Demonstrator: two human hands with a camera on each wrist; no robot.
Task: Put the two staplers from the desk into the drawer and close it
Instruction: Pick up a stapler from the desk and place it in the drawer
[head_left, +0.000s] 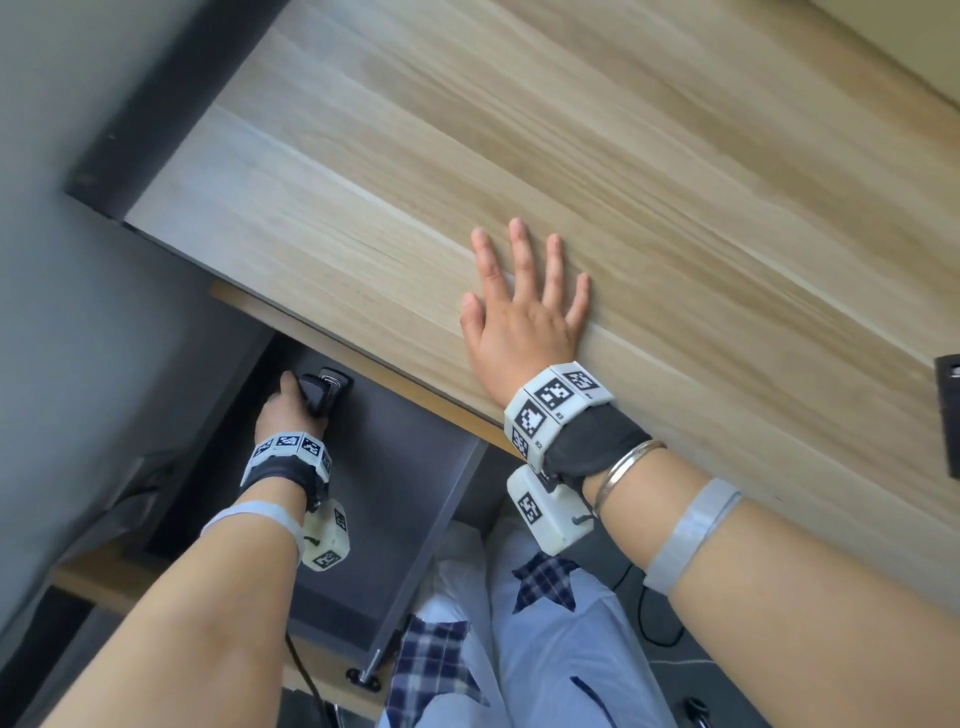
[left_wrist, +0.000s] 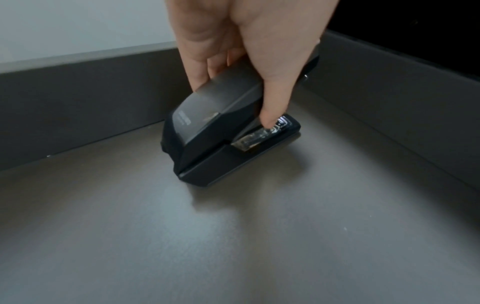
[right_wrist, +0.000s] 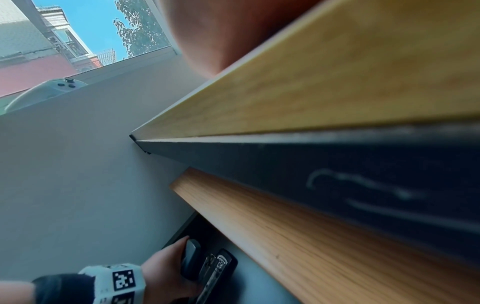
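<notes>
A black stapler (head_left: 323, 396) sits low in the far left corner of the open grey drawer (head_left: 400, 499), under the desk's front edge. My left hand (head_left: 298, 397) grips it from above. In the left wrist view the thumb and fingers (left_wrist: 272, 98) pinch the stapler (left_wrist: 221, 142) by its sides, and its base touches the drawer floor (left_wrist: 233, 236). My right hand (head_left: 524, 306) lies flat and open on the wooden desk (head_left: 675, 182), holding nothing. The right wrist view shows the stapler (right_wrist: 210, 265) from above. No second stapler is clearly in view.
A dark object (head_left: 948, 415), cut off by the frame, lies on the desk at the right edge. Grey wall (head_left: 62, 312) borders the drawer on the left. My legs in light trousers (head_left: 545, 649) are below the drawer. A game controller (right_wrist: 46, 90) rests on the window sill.
</notes>
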